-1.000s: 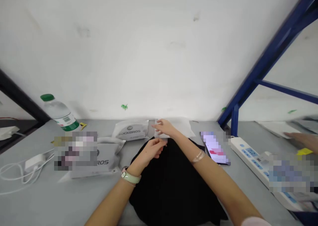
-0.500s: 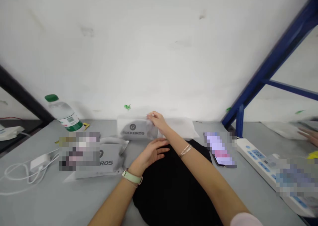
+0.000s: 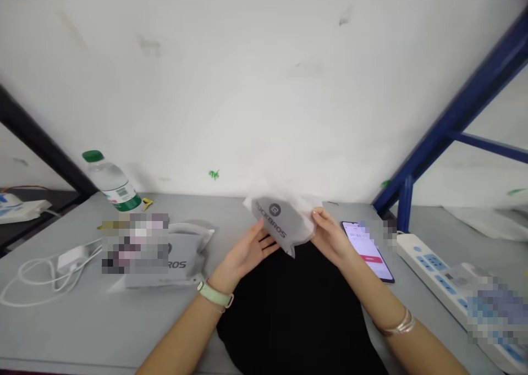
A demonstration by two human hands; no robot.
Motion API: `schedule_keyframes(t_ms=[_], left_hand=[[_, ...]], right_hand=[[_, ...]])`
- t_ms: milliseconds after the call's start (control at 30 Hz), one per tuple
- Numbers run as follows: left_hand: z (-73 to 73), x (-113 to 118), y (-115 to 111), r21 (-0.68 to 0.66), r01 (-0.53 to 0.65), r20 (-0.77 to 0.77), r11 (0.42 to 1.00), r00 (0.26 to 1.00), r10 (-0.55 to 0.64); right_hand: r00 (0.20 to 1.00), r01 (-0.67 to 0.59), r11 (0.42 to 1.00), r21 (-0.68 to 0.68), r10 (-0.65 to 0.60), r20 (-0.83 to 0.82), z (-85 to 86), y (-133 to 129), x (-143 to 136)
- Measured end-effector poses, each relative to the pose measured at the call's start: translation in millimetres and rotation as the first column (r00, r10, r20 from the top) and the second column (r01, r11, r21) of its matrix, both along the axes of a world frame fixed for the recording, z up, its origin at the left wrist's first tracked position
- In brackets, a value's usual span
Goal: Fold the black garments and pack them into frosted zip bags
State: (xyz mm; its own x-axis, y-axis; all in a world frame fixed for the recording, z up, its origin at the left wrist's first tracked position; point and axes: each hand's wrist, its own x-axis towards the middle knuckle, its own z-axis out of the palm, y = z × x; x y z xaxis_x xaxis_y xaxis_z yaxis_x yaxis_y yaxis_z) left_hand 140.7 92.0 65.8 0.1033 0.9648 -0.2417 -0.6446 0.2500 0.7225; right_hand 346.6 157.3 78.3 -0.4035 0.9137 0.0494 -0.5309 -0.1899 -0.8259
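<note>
A frosted plastic pouch (image 3: pixel 272 220) printed ROCKBROS is held up at a tilt above the black cloth (image 3: pixel 292 314). My right hand (image 3: pixel 330 235) grips the pouch's right end, thumb on the front and fingers partly hidden. At the lower left edge of the pouch is my left hand (image 3: pixel 247 251), fingers stretched and apart, its thumb seeming to touch the plastic. The black cloth lies spread below both hands, with a rounded outline. Another ROCKBROS pouch (image 3: pixel 185 259) rests on the table to the left, partly covered by a blurred patch.
A green-capped bottle (image 3: pixel 113 182) stands at the back left, near a white charger (image 3: pixel 73 258) with its cable. To the right lie a lit phone (image 3: pixel 367 254) and a long power strip (image 3: pixel 437 279). A blue metal frame (image 3: pixel 449 116) rises at the right.
The pouch by the wall has been lifted, tilted and brought nearer in my right hand. My right arm has swung rightward, no longer crossing the cloth. My left hand now meets the pouch.
</note>
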Motion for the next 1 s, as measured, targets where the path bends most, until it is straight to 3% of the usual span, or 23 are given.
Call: schedule_keyframes(t_ms=[100, 167, 267, 333, 433, 567, 700, 833, 1000], left_hand=[[0.0, 3, -3, -0.001, -0.031, -0.122, 1.0, 0.992, 0.031], [1.4, 4, -5, 0.023, -0.048, -0.22, 0.999, 0.974, 0.052], [5.4, 4, -8, 0.047, -0.041, -0.306, 0.998, 0.951, 0.053], [7.5, 3, -10, 0.05, -0.005, -0.339, 0.999, 0.941, 0.022], [8.0, 1, -11, 0.031, 0.073, -0.414, 0.997, 0.909, -0.054], [6.7, 1, -12, 0.027, 0.146, -0.454, 0.989, 0.883, -0.118], [7.3, 5, -15, 0.037, 0.19, -0.544, 0.981, 0.827, -0.14], [8.1, 8, -16, 0.039, 0.165, -0.565, 0.986, 0.817, -0.114], [7.6, 5, -10, 0.053, 0.032, -0.585, 0.998, 0.811, 0.005]], right_hand=[[0.987, -0.001, 0.997, 0.08, -0.012, 0.163, -13.8, -5, 21], [0.949, 0.087, 0.977, 0.196, -0.141, 0.282, -17.1, -8, 29], [0.82, 0.223, 0.885, 0.408, -0.397, 0.413, -15.2, -10, 36], [0.75, 0.213, 0.839, 0.501, -0.47, 0.467, -12.7, -11, 38], [0.706, 0.142, 0.801, 0.581, -0.493, 0.508, -10.8, -12, 41], [0.687, -0.03, 0.847, 0.531, -0.369, 0.627, -10.1, -17, 39], [0.739, -0.163, 0.869, 0.467, -0.206, 0.642, -10.7, -29, 28], [0.762, -0.106, 0.914, 0.39, -0.177, 0.623, -12.1, -36, 20], [0.856, -0.005, 0.987, 0.158, -0.078, 0.511, -10.6, -32, 25]])
